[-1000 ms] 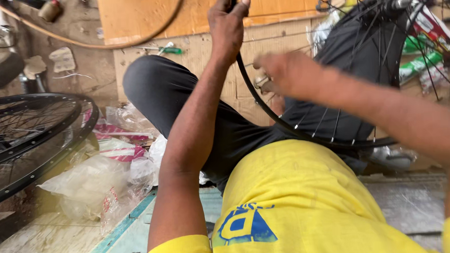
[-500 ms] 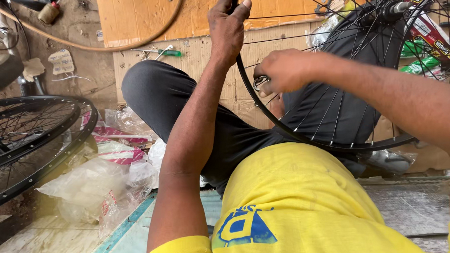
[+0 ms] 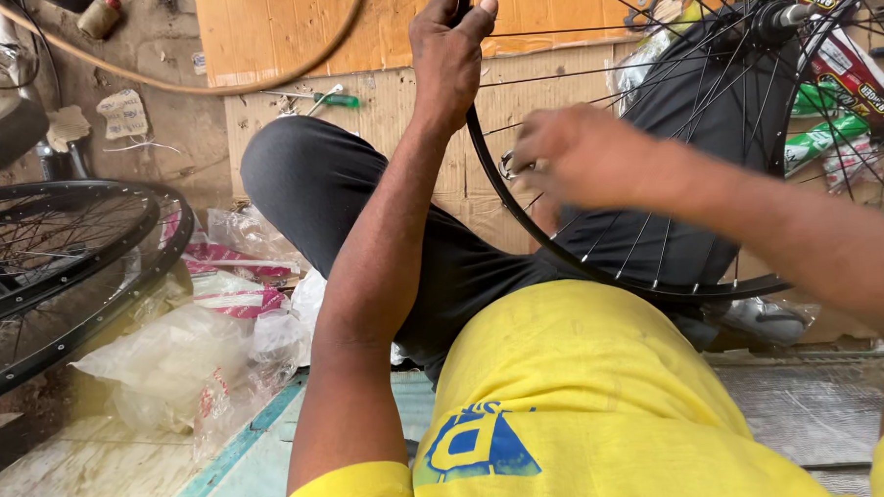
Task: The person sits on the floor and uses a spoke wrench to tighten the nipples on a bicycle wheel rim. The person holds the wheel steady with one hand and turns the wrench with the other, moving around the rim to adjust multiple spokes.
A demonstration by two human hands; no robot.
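**Hands on a spoked wheel**

Left hand [image 3: 452, 50] clamped around black bicycle wheel rim [image 3: 600, 272], fingers wrapped tight. Right hand [image 3: 581, 157] blurred, fingers curled at small metal spoke tool [image 3: 509, 164] just inside rim; grip unclear. Spare rims [image 3: 71, 281] well apart, leftward.

Red printed box [image 3: 852, 63] at upper right, green packets [image 3: 825, 137] beneath (behind spokes), crumpled clear bags [image 3: 172, 361] lower left

glossy black metal wheel rim [image 3: 600, 272]
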